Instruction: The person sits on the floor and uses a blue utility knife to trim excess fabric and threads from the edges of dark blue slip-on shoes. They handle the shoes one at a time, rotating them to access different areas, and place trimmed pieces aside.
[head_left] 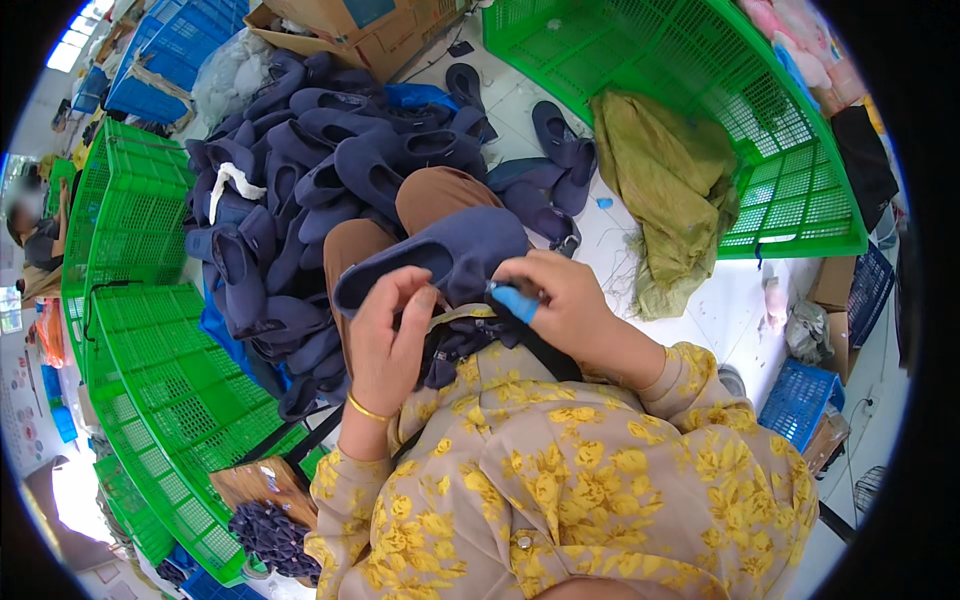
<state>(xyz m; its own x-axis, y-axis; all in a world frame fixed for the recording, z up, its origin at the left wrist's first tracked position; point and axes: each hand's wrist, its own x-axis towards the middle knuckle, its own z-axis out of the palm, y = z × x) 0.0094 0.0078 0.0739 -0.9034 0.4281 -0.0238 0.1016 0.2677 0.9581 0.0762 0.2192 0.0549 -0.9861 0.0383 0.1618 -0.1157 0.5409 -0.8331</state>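
Note:
A navy slip-on shoe (485,235) lies across my brown-trousered knees, its opening to the left and its toe to the right. My left hand (385,335), with a gold bangle at the wrist, is at the shoe's near side, thumb and forefinger drawn close together. Whatever sits between them is too small to see. Beside the toe, my right hand (560,300) is closed in a pinch, blue tape (514,302) wrapped round its thumb. A small dark thing shows at its fingers, its kind unclear. Below the shoe, a yellowish strip (462,314) and small navy fabric pieces (470,345) rest on my lap.
A big heap of navy shoes (290,150) lies beyond and left of my knees. Green crates (170,400) stand at left, another green crate (790,190) at right. An olive sack (665,180) lies by it. Navy pieces (270,540) are piled beside a wooden board (262,487).

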